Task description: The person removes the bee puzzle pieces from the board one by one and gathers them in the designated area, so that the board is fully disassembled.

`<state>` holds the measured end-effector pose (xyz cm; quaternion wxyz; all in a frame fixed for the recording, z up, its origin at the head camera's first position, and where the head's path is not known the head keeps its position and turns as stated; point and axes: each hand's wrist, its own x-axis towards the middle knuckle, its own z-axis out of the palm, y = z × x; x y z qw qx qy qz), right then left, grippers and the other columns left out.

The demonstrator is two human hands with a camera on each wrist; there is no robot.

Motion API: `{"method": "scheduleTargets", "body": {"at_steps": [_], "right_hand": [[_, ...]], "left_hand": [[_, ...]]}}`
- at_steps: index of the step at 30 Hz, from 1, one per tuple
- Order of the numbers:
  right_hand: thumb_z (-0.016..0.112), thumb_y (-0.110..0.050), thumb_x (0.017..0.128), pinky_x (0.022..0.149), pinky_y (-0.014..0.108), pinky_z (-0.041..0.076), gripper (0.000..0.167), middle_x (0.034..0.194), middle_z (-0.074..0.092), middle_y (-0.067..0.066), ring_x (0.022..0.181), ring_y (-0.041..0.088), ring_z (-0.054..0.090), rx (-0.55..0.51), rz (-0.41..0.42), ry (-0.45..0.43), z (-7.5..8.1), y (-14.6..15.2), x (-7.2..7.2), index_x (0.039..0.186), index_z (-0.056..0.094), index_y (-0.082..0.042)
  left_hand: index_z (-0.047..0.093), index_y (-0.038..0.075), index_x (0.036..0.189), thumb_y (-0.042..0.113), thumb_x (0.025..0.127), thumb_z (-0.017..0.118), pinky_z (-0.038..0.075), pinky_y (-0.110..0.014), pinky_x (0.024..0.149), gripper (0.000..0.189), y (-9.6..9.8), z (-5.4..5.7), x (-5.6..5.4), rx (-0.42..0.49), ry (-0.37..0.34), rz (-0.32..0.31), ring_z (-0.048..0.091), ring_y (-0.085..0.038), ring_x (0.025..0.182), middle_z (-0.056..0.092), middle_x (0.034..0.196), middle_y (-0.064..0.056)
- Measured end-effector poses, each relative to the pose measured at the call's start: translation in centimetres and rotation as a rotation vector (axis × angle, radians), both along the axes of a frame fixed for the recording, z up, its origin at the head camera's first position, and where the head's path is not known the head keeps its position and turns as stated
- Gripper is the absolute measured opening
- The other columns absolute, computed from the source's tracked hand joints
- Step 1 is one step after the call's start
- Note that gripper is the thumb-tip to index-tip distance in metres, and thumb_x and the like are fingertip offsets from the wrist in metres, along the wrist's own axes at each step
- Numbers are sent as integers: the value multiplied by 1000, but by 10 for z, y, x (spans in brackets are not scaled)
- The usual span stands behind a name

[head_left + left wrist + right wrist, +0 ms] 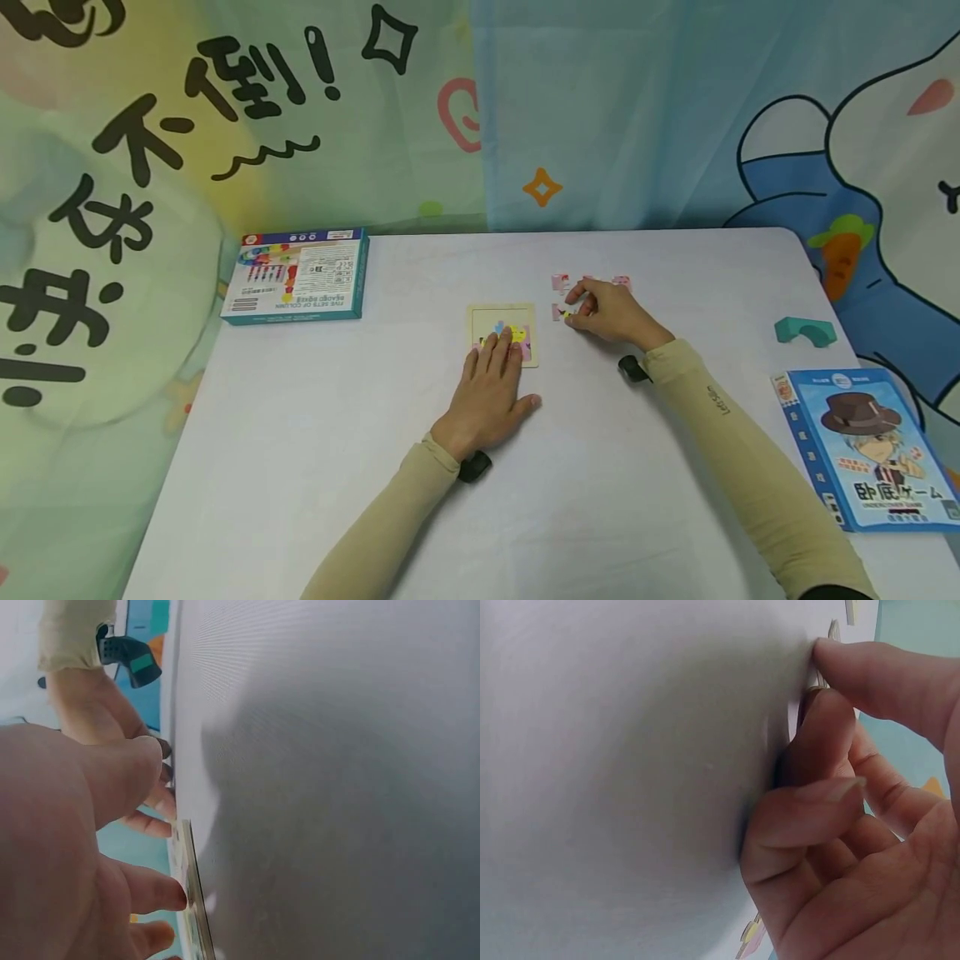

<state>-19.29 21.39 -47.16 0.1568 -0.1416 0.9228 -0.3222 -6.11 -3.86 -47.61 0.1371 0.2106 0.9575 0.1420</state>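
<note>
While the left hand (pixel 486 400) lies with straight fingers on the puzzle board (pixel 483 317), thumb held apart, the right hand (pixel 611 312) bends its fingers over a puzzle piece (pixel 557 312) at their tips; pinched or merely touched, cannot tell. Loose pieces (pixel 622 282) lie just beyond those fingers on the white surface (pixel 637 500).

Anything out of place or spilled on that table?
No spill visible. The blue box at right seems to overhang the table, a possible fall risk; the green arch beyond it lies apart from the puzzle pieces near the right hand.
</note>
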Motion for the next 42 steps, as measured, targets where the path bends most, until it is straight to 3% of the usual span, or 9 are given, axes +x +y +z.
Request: {"method": "scheduleTargets", "body": {"at_steps": [3,10,15,23,32,39,42], "right_hand": [[76,-15,97,95,44,46,28,87,66,10,79,22,55,1,-1,1,1,-1,1,120,67,-3],[78,-15,96,80,38,47,29,89,68,12,78,21,57,-8,16,4,4,-3,1,119,68,-1],[77,-18,97,77,35,46,30,89,66,10,78,20,57,14,31,-3,7,-2,0,121,68,-2],[78,-23,97,64,31,45,33,80,61,7,67,18,53,-43,29,26,9,-13,-7,122,69,-3],[76,-21,98,67,33,46,27,82,67,8,67,17,55,-71,113,44,10,-46,-12,119,73,-5],[74,-23,99,77,35,52,23,96,77,10,83,20,67,-89,224,23,11,-75,-13,115,79,-8],[74,-23,99,76,34,52,20,96,78,8,82,19,67,-90,257,17,12,-85,-11,110,81,-9]], "left_hand": [[20,6,170,56,109,49,11,-62,131,84,-2,-1,3,-4,-5,20,3,-36,167,5,180,-14],[18,10,171,56,108,52,10,-65,130,86,-5,-3,6,-7,-38,33,-1,-35,167,4,181,-10],[20,11,171,58,107,51,11,-66,129,85,-7,-4,6,-4,-28,34,-2,-38,167,7,180,-10],[16,16,172,60,108,48,15,-68,128,85,-8,-2,7,-27,-35,17,-2,-42,166,6,181,-2],[13,20,173,61,108,45,12,-70,128,83,-6,2,5,-29,-70,5,-9,-43,165,5,181,2],[14,21,173,60,109,45,9,-70,128,81,-8,-1,4,-2,-89,1,-10,-43,165,5,181,2],[14,22,173,61,109,45,8,-70,128,81,-6,0,5,-4,-94,1,-11,-43,165,4,181,3]]}}
